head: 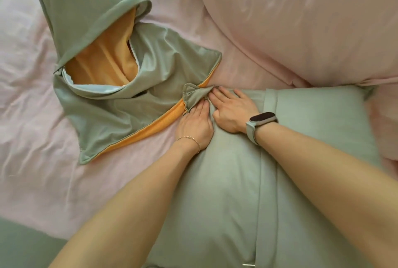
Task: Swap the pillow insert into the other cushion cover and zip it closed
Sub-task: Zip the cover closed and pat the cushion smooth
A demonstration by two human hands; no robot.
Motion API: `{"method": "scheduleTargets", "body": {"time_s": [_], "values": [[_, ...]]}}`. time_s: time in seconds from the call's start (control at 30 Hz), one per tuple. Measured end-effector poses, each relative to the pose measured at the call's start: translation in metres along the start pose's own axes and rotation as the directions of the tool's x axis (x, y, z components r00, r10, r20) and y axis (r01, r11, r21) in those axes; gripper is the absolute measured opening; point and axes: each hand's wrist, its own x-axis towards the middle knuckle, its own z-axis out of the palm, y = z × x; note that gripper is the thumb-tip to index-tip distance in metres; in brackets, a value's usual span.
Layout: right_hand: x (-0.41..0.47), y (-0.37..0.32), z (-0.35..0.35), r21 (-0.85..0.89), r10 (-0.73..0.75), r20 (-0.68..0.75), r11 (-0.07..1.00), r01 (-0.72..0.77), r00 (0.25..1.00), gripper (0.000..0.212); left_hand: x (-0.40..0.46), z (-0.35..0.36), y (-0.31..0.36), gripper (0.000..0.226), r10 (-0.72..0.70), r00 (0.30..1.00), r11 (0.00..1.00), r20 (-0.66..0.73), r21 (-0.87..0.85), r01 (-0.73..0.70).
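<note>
Near the bed's [32, 117] middle, both hands, left hand [195, 124] and right hand [233, 109], press flat, fingers straight, on the filled cushion's [237, 181] corner; smoothing it squarely probably helps.

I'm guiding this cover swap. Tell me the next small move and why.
Probably push the bunched green corner flat into place: both the left hand and right hand press the stuffed sage-green cushion there, while the empty green-and-orange cover lies aside.
</note>
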Motion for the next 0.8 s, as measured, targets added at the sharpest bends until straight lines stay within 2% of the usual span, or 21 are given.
{"method": "scheduleTargets", "body": {"time_s": [0.1, 0.2, 0.23, 0.3, 0.37, 0.43, 0.5, 0.6, 0.67, 0.73, 0.8], "values": [[-0.024, -0.006, -0.001, 0.041, 0.008, -0.040, 0.999, -0.006, 0.999, 0.056, -0.018, -0.003, 0.003, 0.052, 0.006, 1.000, 1.000, -0.022, -0.022, -0.007], [-0.073, -0.013, 0.019, 0.023, -0.047, -0.199, 0.998, 0.053, 0.979, 0.064, -0.069, 0.009, 0.011, 0.058, 0.086, 0.980, 0.996, -0.182, -0.021, -0.091], [-0.089, -0.016, 0.023, 0.010, -0.064, -0.228, 0.998, 0.068, 0.972, 0.066, -0.081, 0.014, 0.015, 0.056, 0.106, 0.977, 0.994, -0.184, -0.018, -0.111], [-0.101, -0.015, 0.030, 0.003, -0.063, -0.221, 0.998, 0.065, 0.973, 0.065, -0.091, 0.022, 0.020, 0.056, 0.119, 0.983, 0.992, -0.142, -0.020, -0.123], [-0.089, -0.014, 0.028, -0.050, -0.065, -0.126, 0.997, 0.059, 0.990, 0.072, -0.078, 0.023, 0.019, 0.066, 0.101, 0.990, 0.995, -0.100, -0.009, -0.102], [-0.059, -0.009, 0.024, -0.060, -0.034, -0.060, 0.998, 0.030, 0.998, 0.062, -0.052, 0.024, 0.010, 0.059, 0.016, 0.997, 0.998, -0.078, -0.060, -0.020], [-0.026, -0.002, 0.018, -0.067, -0.010, -0.063, 0.998, 0.006, 0.998, 0.057, -0.026, 0.020, 0.005, 0.050, -0.042, 0.996, 0.995, -0.073, -0.093, 0.035], [-0.007, 0.005, 0.011, -0.059, -0.024, -0.041, 0.998, 0.022, 0.999, 0.056, -0.010, 0.008, 0.007, 0.048, -0.051, 0.995, 0.993, -0.081, -0.112, 0.042], [-0.016, 0.005, 0.003, 0.015, -0.017, 0.000, 1.000, 0.017, 1.000, 0.054, -0.015, -0.001, 0.009, 0.047, -0.049, 0.997, 0.980, -0.051, -0.197, 0.038], [-0.034, 0.004, -0.007, 0.108, -0.017, -0.022, 0.994, 0.019, 1.000, 0.054, -0.027, -0.010, 0.007, 0.046, -0.008, 0.997, 0.946, -0.072, -0.323, -0.016], [-0.061, 0.001, -0.011, 0.166, -0.033, -0.106, 0.985, 0.050, 0.994, 0.056, -0.052, -0.019, 0.006, 0.050, 0.079, 0.972, 0.914, -0.222, -0.374, -0.159]]}}
